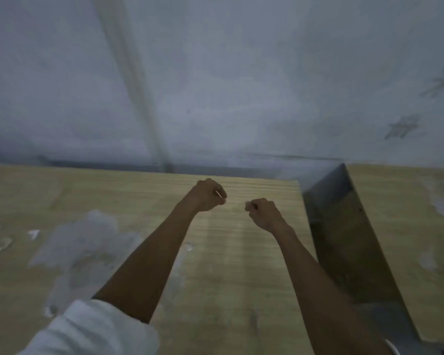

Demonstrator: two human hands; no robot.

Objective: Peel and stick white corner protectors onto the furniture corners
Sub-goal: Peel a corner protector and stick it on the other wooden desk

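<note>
My left hand (207, 195) is raised over the far part of the light wooden table (236, 265), its fingers curled round a small white corner protector (218, 193), of which only a sliver shows. My right hand (264, 213) hovers a short gap to its right, fingers curled into a fist, and nothing shows in it. The far right corner of the table (296, 181) lies just beyond both hands. The whole view is blurred by motion.
A crumpled clear plastic bag (87, 242) lies on the table's left half. Several loose white pieces (33, 233) sit near the left edge. A second wooden table (405, 226) stands to the right across a dark gap (344, 239). A grey wall (215, 85) runs behind.
</note>
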